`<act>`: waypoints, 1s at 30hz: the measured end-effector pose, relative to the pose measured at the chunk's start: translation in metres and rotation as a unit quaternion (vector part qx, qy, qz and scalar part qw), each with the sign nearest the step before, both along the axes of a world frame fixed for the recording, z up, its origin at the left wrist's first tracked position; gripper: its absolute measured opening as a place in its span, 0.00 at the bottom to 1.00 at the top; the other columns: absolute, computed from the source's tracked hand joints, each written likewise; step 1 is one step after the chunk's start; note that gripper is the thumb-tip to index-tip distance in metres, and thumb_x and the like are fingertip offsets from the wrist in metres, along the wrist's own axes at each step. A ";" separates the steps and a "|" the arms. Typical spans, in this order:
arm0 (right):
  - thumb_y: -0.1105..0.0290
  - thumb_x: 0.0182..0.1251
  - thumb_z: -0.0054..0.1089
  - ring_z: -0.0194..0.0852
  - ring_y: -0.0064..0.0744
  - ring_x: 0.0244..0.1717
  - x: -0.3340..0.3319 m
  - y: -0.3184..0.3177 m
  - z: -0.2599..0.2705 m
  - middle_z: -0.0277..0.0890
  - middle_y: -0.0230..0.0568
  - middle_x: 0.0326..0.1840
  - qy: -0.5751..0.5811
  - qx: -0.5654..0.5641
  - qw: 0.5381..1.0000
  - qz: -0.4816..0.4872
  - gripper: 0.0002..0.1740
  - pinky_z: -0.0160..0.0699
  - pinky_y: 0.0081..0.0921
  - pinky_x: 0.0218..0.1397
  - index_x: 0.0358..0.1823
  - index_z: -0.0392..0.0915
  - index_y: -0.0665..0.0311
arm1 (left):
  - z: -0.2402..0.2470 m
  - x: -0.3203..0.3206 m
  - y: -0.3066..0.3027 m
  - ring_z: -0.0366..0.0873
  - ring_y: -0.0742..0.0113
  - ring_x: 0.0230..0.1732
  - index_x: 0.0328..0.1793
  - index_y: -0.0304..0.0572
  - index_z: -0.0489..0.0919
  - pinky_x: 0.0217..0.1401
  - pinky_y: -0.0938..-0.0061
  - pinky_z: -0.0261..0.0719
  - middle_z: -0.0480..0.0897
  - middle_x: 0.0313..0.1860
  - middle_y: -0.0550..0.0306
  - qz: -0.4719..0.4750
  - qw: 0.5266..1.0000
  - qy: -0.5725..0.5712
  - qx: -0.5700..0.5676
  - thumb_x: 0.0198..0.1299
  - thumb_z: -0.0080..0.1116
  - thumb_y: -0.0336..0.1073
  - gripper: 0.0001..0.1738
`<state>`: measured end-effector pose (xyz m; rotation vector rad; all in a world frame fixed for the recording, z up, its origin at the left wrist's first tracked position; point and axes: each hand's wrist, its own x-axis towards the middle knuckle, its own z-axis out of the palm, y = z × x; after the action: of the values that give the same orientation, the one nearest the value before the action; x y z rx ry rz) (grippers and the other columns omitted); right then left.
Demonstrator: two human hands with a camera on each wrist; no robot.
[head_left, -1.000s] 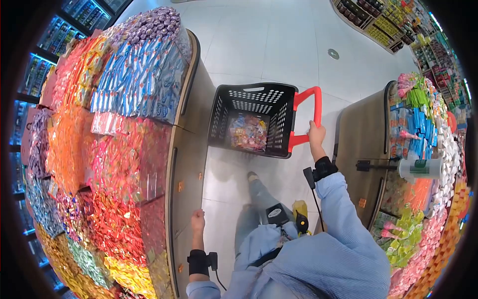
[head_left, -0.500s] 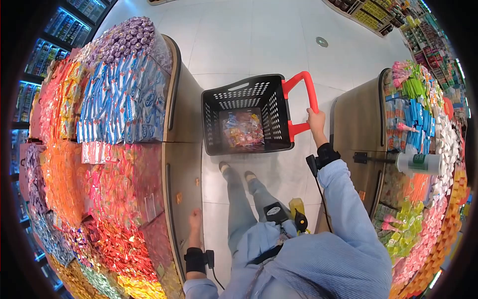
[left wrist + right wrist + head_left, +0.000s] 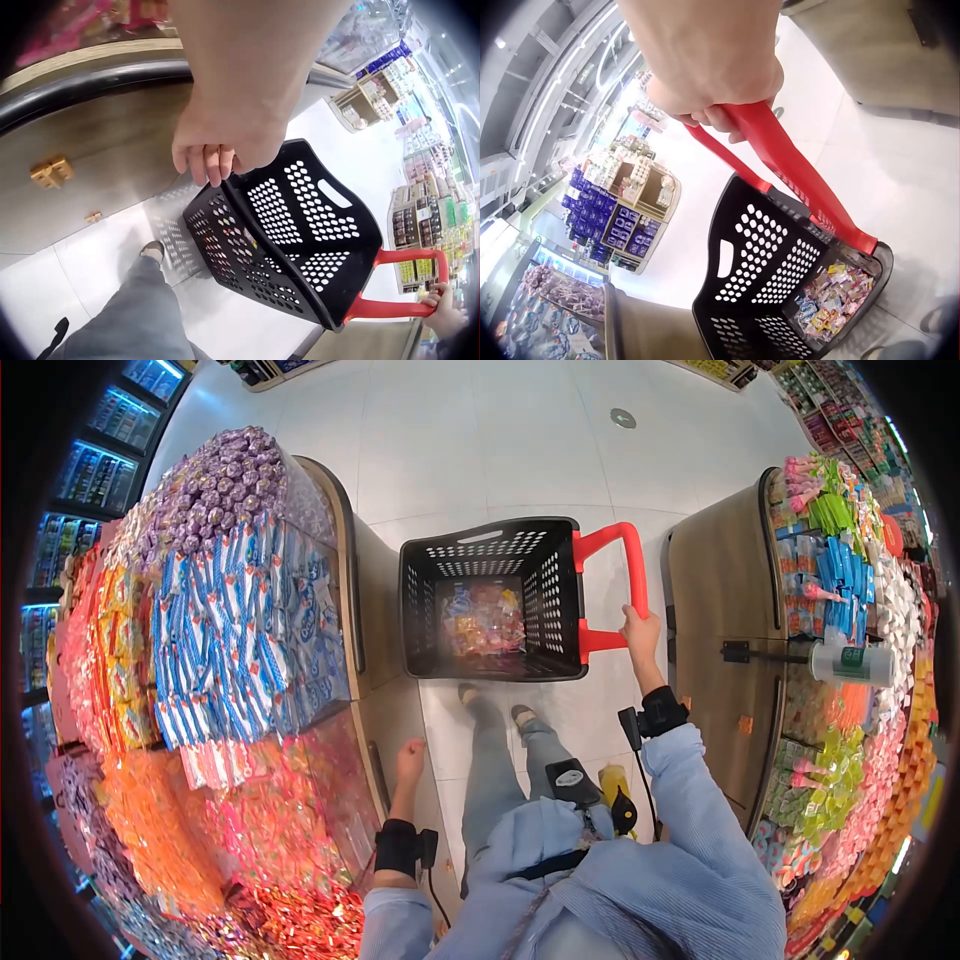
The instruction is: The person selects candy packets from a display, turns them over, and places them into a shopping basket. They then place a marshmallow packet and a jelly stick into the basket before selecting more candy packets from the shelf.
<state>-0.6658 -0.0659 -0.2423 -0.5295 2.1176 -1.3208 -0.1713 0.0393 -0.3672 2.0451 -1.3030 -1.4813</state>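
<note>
My right hand (image 3: 641, 630) grips the red handle (image 3: 632, 560) of a black shopping basket (image 3: 415, 620), and the right wrist view shows the fingers curled round it. Inside the basket, on its floor, lies a clear bag of mixed wrapped candies (image 3: 832, 300). My left hand (image 3: 409, 760) hangs beside the left candy counter, holding nothing. Its fingers are loosely bent in the left wrist view, where the hand (image 3: 221, 139) overlaps the basket's far rim.
A counter heaped with wrapped candies (image 3: 240, 630) borders the aisle on the left. Opposite it, another candy counter (image 3: 725, 580) carries a white roll (image 3: 850, 663) on a bracket. Pale floor tiles (image 3: 480, 450) stretch ahead; lit shelves stand far left.
The person has walked forward and the basket has come along, held by the right hand. The left counter's candies have shifted down in view. The left hand still hangs at the side.
</note>
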 end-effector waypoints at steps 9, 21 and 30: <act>0.73 0.51 0.56 0.56 0.20 0.08 0.010 -0.003 0.009 0.59 0.29 0.10 -0.055 -0.002 0.997 -0.050 0.09 0.58 0.21 0.11 0.18 0.67 0.66 | -0.024 -0.009 -0.053 0.78 0.61 0.38 0.38 0.40 0.77 0.42 0.74 0.73 0.80 0.33 0.51 -0.074 0.996 -0.012 0.042 0.54 0.50 0.35 0.10; 0.83 0.49 0.47 0.60 0.45 0.52 0.066 -0.033 0.083 0.64 0.49 0.48 0.442 -0.080 0.887 0.111 0.18 0.57 0.34 0.58 0.44 0.65 0.69 | -0.056 -0.003 -0.061 0.76 0.68 0.33 0.41 0.37 0.75 0.37 0.77 0.73 0.79 0.33 0.54 -0.077 0.994 0.034 0.064 0.57 0.50 0.35 0.10; 0.84 0.49 0.43 0.66 0.44 0.46 0.136 -0.088 0.022 0.64 0.48 0.44 0.211 -0.154 0.921 0.290 0.16 0.65 0.27 0.50 0.42 0.64 0.69 | -0.028 -0.009 -0.071 0.77 0.64 0.38 0.39 0.38 0.76 0.43 0.76 0.72 0.80 0.33 0.52 -0.032 0.999 0.028 0.025 0.57 0.49 0.34 0.09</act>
<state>-0.5295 -0.1543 -0.2199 -1.5616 1.8276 -1.2552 -0.1803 -0.0321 -0.3952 1.9939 -1.3349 -1.6021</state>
